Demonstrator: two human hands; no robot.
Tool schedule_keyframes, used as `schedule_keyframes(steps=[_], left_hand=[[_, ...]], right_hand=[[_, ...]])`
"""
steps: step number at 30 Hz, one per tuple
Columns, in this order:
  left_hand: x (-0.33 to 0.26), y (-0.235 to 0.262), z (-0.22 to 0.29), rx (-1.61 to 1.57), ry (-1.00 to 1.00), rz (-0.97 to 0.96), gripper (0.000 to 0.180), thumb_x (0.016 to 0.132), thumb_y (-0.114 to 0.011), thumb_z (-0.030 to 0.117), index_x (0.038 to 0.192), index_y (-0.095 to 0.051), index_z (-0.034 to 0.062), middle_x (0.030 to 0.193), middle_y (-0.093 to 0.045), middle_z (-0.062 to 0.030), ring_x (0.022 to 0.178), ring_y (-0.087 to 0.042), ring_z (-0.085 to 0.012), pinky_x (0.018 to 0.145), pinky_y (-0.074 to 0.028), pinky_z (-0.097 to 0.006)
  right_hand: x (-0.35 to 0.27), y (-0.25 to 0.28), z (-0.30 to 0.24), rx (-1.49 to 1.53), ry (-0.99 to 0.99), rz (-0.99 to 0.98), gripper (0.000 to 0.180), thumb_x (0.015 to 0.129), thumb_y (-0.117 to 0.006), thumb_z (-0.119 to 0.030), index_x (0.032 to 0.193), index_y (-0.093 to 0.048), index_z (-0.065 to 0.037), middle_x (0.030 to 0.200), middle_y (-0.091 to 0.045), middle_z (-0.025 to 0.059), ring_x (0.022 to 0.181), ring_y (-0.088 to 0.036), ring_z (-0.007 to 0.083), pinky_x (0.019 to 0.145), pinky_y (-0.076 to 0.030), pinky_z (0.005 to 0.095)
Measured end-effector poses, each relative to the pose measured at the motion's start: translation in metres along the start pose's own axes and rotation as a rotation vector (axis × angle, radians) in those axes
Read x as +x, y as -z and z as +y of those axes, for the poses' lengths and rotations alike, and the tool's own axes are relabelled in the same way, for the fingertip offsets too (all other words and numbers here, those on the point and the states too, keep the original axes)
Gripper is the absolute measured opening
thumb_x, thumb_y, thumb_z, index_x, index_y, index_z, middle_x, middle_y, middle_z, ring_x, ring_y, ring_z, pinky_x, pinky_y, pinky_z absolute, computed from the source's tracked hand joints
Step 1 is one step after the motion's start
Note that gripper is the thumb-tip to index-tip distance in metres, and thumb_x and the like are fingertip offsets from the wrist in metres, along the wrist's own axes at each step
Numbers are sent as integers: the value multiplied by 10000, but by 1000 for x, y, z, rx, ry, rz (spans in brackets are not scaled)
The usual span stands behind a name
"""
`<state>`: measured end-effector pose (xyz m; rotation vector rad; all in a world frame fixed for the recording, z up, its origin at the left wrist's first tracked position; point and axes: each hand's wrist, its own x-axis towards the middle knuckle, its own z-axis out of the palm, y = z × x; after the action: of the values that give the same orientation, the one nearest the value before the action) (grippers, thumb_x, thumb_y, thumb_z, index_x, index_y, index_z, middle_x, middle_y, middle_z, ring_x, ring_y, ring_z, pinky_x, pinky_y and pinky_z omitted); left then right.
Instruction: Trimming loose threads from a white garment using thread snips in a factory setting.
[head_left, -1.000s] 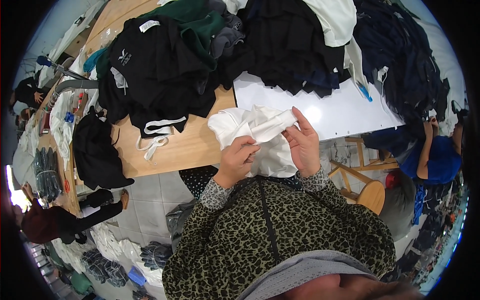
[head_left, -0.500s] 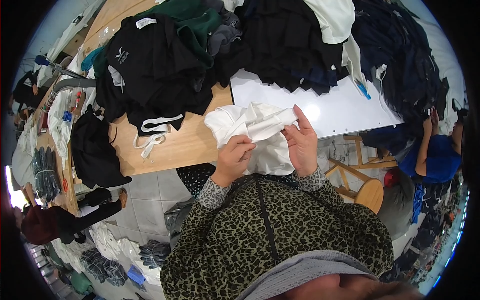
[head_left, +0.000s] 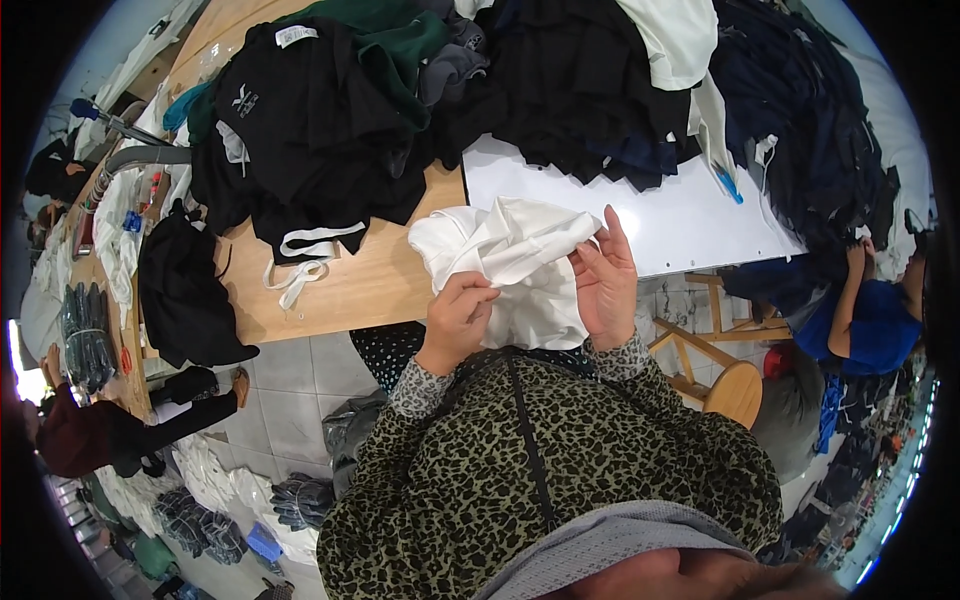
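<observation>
A crumpled white garment (head_left: 505, 245) is held up in front of me at the table's near edge; which kind of garment, its folds do not show. My left hand (head_left: 458, 318) pinches its lower left part between thumb and curled fingers. On the right, my right hand (head_left: 607, 280) grips the garment's upper right edge with thumb and fingertips, palm turned toward the cloth. The garment's lower part hangs down between my wrists.
Black garments (head_left: 310, 130) and a dark green one (head_left: 400, 45) are heaped on the wooden table (head_left: 370, 290). White tape (head_left: 300, 280) lies left. Blue-handled snips (head_left: 728, 184) rest on the white board (head_left: 620, 225). A wooden stool (head_left: 733, 390) stands right; a person in blue (head_left: 880, 320) works beyond.
The garment's upper fold has opened out and risen between my hands. My left hand has shifted slightly left, and my right fingers have changed position at the edge.
</observation>
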<state>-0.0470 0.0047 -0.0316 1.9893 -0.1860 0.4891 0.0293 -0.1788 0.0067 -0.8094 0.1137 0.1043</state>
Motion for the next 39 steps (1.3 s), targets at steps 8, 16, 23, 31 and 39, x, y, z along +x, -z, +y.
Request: schedule_keyframes(steps=[8, 16, 23, 31, 39], left_hand=[[-2, 6, 2, 10, 68, -7, 155, 733, -619, -61, 869, -638, 11, 884, -561, -76, 620, -538, -151, 540, -434, -243], [-32, 42, -17, -288, 625, -160, 134, 859, -603, 98, 900, -591, -29, 736, -527, -11, 610, -520, -90, 548, -424, -228], [-36, 63, -15, -531, 903, -24, 138, 896, -554, 108, 1001, -552, 18, 758, -559, 4, 545, -527, -61, 402, -292, -170], [-25, 45, 7, -519, 697, -73, 110, 861, -579, 26, 954, -578, -33, 909, -580, -37, 772, -575, -85, 692, -468, -204], [28, 33, -3, -81, 496, 84, 360, 751, -700, 90, 1082, -588, 2, 1078, -505, -96, 766, -529, -118, 667, -441, -213]], right_hand=[[-1, -6, 3, -9, -47, 24, 552, 830, -497, 109, 1350, -366, -22, 1156, -501, 74, 1022, -537, 174, 900, -456, 319], [-31, 42, 26, -669, -369, -313, 282, 829, -580, 19, 1106, -617, -14, 973, -608, 51, 875, -578, 113, 809, -464, 227], [40, 67, 13, -1091, 248, -217, 282, 776, -590, -9, 1050, -643, -50, 1020, -608, 88, 881, -563, 179, 767, -461, 272], [38, 13, 17, -1311, 330, -865, 495, 672, -733, -219, 1151, -616, -172, 1154, -579, 41, 1248, -372, 274, 1067, -212, 497], [76, 19, -11, -972, 104, -414, 141, 832, -543, -64, 926, -633, -9, 749, -619, 26, 688, -562, 90, 616, -447, 220]])
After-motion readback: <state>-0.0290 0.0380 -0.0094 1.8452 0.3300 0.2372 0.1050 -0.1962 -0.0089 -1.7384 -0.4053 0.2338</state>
